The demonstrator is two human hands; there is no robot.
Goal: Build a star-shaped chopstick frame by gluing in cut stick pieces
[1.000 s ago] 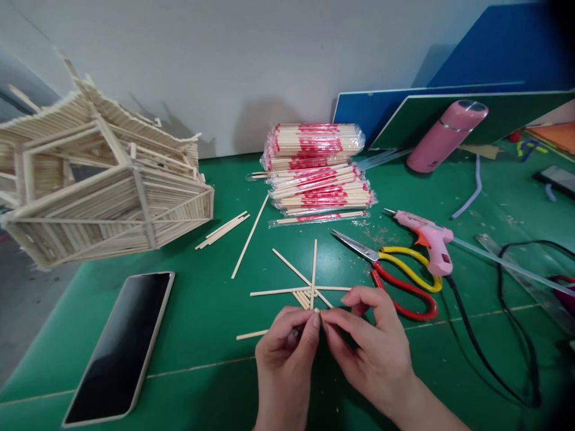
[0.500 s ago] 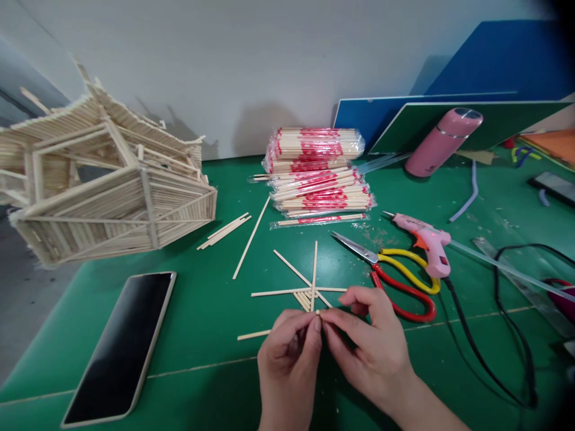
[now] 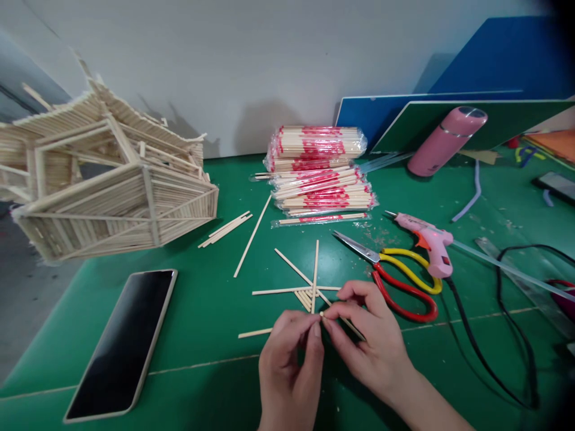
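Note:
My left hand (image 3: 291,365) pinches a thin wooden stick (image 3: 321,314) between thumb and forefinger; only its pale round end shows. The fingertips of my right hand (image 3: 371,335) close on the same end from the right. Just beyond my fingers, several wooden sticks (image 3: 283,291) cross like a star, with short pieces (image 3: 304,299) laid side by side in one of its angles. One diagonal stick of the star runs beneath my right hand. Another stick (image 3: 255,333) pokes out to the left of my left hand, its other end hidden.
A stick-built model house (image 3: 155,206) and a phone (image 3: 123,344) occupy the left. Loose sticks (image 3: 227,229) lie near wrapped chopstick packs (image 3: 323,185). To the right are scissors (image 3: 404,281), a corded pink glue gun (image 3: 426,239) and a pink bottle (image 3: 444,143).
My right fingers have shifted slightly, and more of the diagonal stick shows beneath that hand. Both hands still meet at the small stick end. The whole view has moved a little.

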